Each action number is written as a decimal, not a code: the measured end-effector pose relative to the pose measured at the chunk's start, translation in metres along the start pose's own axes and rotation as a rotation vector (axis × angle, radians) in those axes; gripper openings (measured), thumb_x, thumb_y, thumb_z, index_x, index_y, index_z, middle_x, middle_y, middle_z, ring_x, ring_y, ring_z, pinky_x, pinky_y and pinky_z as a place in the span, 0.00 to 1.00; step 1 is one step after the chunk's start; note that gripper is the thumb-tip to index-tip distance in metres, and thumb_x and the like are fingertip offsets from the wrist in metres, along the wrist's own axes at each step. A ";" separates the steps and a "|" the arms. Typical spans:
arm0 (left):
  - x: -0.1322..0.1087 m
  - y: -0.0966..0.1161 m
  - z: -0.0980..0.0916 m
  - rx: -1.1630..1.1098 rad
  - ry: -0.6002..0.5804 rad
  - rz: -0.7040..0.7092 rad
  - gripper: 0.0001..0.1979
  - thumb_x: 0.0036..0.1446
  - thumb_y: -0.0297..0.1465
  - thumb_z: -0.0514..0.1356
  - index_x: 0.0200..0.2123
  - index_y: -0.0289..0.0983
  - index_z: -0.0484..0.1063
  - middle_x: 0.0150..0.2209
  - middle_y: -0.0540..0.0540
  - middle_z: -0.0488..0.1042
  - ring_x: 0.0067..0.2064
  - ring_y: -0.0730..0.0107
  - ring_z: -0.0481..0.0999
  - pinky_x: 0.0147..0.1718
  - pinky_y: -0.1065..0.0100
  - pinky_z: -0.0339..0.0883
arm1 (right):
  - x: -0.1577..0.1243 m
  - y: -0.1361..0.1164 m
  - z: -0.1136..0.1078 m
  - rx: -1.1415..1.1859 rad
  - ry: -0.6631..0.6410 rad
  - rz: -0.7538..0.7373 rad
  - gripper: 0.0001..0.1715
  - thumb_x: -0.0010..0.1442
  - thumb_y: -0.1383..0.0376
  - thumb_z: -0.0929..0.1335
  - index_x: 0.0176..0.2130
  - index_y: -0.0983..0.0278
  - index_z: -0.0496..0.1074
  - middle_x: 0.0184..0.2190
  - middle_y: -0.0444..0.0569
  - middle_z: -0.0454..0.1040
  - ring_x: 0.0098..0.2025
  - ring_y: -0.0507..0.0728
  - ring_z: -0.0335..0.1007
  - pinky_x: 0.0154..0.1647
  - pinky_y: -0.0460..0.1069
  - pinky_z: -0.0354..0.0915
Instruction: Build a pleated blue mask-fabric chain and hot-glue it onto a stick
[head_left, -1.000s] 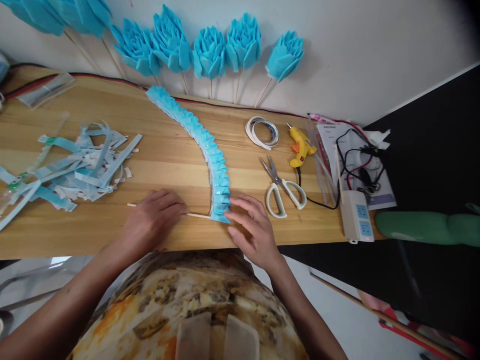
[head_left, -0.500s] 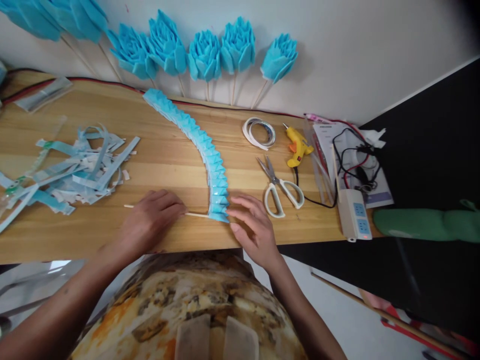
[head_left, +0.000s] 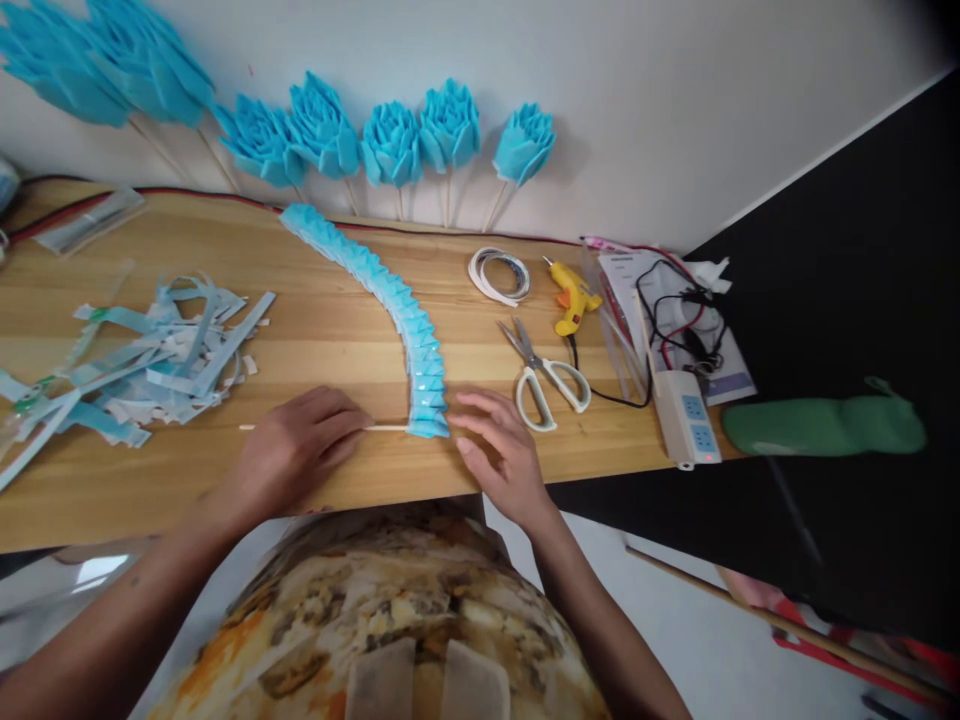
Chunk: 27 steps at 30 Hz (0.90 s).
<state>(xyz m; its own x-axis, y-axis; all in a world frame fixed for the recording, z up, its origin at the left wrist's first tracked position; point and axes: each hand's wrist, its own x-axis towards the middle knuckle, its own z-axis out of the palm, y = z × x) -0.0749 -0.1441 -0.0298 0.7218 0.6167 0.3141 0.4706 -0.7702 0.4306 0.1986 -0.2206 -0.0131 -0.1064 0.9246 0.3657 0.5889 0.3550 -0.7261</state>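
Observation:
My left hand (head_left: pixel 304 445) is closed around a thin pale stick (head_left: pixel 388 428) lying level over the table near its front edge. The stick's right end meets the near end of a curved strip of overlapping blue folded petals (head_left: pixel 420 345). This strip bends away to the back left, toward the wall. Just right of its near end, my right hand (head_left: pixel 499 445) has its fingers apart and curled, holding nothing; whether a fingertip touches the petals I cannot tell. White-handled scissors (head_left: pixel 544 370) lie right of that hand, blades slightly apart.
Blue flowers on sticks (head_left: pixel 390 145) lean along the wall. Blue and white scraps (head_left: pixel 180 340) are heaped at left. Rolled tape (head_left: pixel 499 277), a yellow glue gun (head_left: pixel 574 298), a power strip (head_left: pixel 686 420), papers (head_left: pixel 731 360) and a green bottle (head_left: pixel 821 425) occupy the right.
The camera view has shifted a little, so the back of the table sits lower and the right-hand items further left. My hands, the stick and the petal strip keep nearly the same arrangement.

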 end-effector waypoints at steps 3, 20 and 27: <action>-0.001 -0.001 0.001 0.017 0.009 0.018 0.07 0.67 0.28 0.54 0.43 0.38 0.73 0.40 0.45 0.75 0.40 0.67 0.73 0.40 0.68 0.66 | 0.001 0.001 0.001 -0.002 0.013 -0.015 0.12 0.65 0.66 0.66 0.47 0.59 0.76 0.51 0.52 0.75 0.56 0.59 0.69 0.59 0.60 0.64; 0.000 -0.006 0.005 0.031 0.068 0.085 0.16 0.69 0.32 0.49 0.38 0.37 0.76 0.36 0.45 0.76 0.37 0.65 0.75 0.37 0.67 0.65 | 0.038 0.056 -0.079 -0.517 0.362 0.544 0.20 0.67 0.63 0.59 0.52 0.62 0.73 0.51 0.53 0.77 0.55 0.58 0.71 0.58 0.53 0.63; -0.001 -0.006 0.006 0.036 0.055 0.070 0.15 0.69 0.31 0.50 0.37 0.37 0.77 0.36 0.44 0.75 0.38 0.64 0.74 0.37 0.67 0.65 | 0.107 0.104 -0.098 -0.494 0.313 0.843 0.20 0.59 0.55 0.69 0.43 0.68 0.78 0.45 0.64 0.79 0.55 0.70 0.71 0.55 0.58 0.64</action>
<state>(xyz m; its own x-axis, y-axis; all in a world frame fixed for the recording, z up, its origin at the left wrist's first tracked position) -0.0752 -0.1412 -0.0381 0.7252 0.5686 0.3883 0.4385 -0.8162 0.3761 0.3272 -0.0984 0.0071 0.6666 0.7446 0.0348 0.6475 -0.5552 -0.5220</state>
